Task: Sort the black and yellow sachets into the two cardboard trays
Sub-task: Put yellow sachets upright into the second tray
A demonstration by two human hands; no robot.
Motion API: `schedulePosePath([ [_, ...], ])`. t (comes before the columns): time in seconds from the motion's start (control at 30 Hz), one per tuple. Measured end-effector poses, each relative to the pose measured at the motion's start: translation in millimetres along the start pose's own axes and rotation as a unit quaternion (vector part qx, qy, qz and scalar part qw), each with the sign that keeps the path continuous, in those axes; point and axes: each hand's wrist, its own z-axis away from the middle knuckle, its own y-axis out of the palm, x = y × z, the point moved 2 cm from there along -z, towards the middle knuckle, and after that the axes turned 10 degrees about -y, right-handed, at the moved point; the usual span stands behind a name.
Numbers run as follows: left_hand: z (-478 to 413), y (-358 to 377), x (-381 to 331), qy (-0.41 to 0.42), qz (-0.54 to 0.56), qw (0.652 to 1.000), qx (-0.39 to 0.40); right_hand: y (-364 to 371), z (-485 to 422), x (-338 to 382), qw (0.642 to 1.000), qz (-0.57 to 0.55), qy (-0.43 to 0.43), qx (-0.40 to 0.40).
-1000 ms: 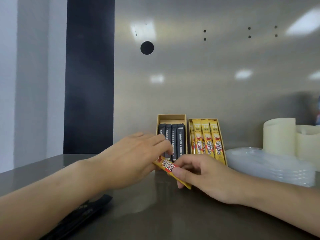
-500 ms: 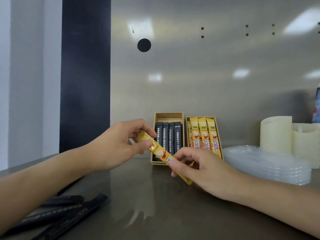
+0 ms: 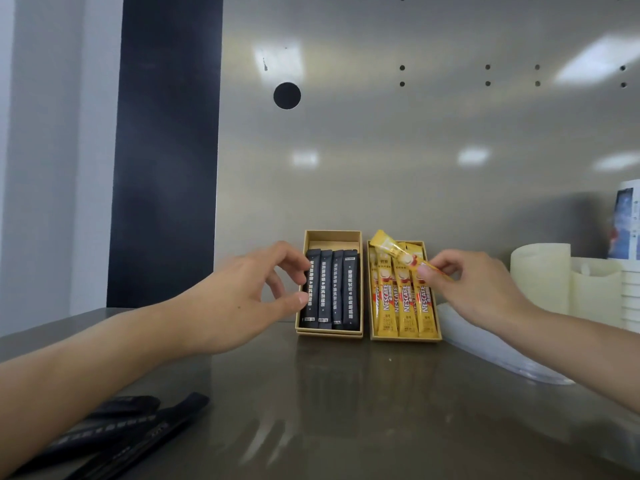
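On the grey metal bench (image 3: 346,410) two open brown cardboard trays stand side by side against the back wall. The left tray (image 3: 332,233) holds four black stick sachets (image 3: 334,289) lying lengthwise; the right tray (image 3: 405,338) holds a row of yellow stick sachets (image 3: 405,303). The right hand (image 3: 478,289) pinches one more yellow sachet (image 3: 398,252) by its end, tilted above the right tray. The left hand (image 3: 242,299) holds nothing, thumb and fingers spread apart at the left tray's edge. Loose black sachets (image 3: 121,434) lie near the left forearm.
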Motion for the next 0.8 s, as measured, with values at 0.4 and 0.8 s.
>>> schedulePosePath([
  [0.4, -2.7, 1.5, 6.1, 0.011, -0.021, 1.000, 0.009, 29.1, 0.6, 10.7, 0.996, -0.008, 0.045, 0.072],
  [0.8, -3.0, 1.8, 8.4, 0.022, -0.040, 0.999, 0.012, 31.3, 4.4, 16.2, 0.997, -0.035, 0.046, 0.057],
])
